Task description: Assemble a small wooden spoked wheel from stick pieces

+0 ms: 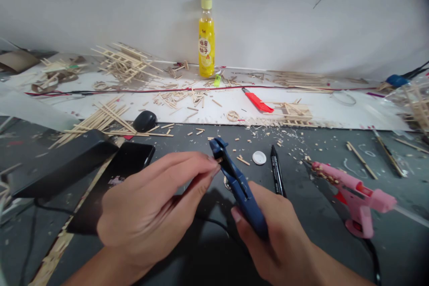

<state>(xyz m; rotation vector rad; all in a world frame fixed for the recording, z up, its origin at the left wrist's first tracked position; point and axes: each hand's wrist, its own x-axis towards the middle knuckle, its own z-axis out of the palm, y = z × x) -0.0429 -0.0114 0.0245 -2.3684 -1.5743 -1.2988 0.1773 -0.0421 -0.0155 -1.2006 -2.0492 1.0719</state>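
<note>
My right hand (pixel 278 228) is wrapped round a blue hand cutter (pixel 239 183), which points up and away to the left. At the cutter's head, my left hand (pixel 157 201) has thumb and forefinger pinched together on a short piece of wooden stick (pixel 219 160). Only the end of that piece shows, against the cutter's jaws; the fingers hide the rest. A black marker (pixel 277 172) lies just right of the cutter, with a white round cap (pixel 259 157) beside it. Short stick offcuts (pixel 243 160) lie beyond the tool.
A pink glue gun (pixel 358 192) lies at right. Black phone (pixel 134 161), mouse (pixel 145 121) and a bundle of wooden sticks (pixel 97 120) are at left. On the white board (pixel 214 114) are a red utility knife (pixel 258 100), stick frames and offcuts. A yellow bottle (pixel 206 40) stands behind.
</note>
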